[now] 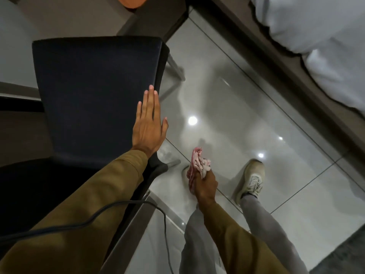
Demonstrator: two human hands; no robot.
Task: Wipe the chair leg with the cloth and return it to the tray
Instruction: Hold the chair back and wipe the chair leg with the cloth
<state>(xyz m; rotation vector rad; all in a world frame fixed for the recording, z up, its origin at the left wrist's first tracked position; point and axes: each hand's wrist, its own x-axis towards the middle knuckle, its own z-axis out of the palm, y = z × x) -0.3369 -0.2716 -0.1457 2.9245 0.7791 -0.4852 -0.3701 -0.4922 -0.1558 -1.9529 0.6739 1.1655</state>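
A dark blue chair (94,91) fills the left of the view, seen from above. My left hand (149,121) lies flat on the seat near its right edge, fingers stretched out and holding nothing. One grey chair leg (173,162) pokes out below the seat's near right corner, another chair leg (175,68) shows at the far right corner. My right hand (204,184) is closed around a bunched pink and white cloth (197,165), just right of the near leg and low over the floor. No tray is in view.
Glossy grey floor tiles (246,115) spread to the right of the chair. My shoe (251,179) stands right of the cloth. A bed with white bedding (325,46) runs along the upper right. A dark cable (164,224) hangs across my left sleeve.
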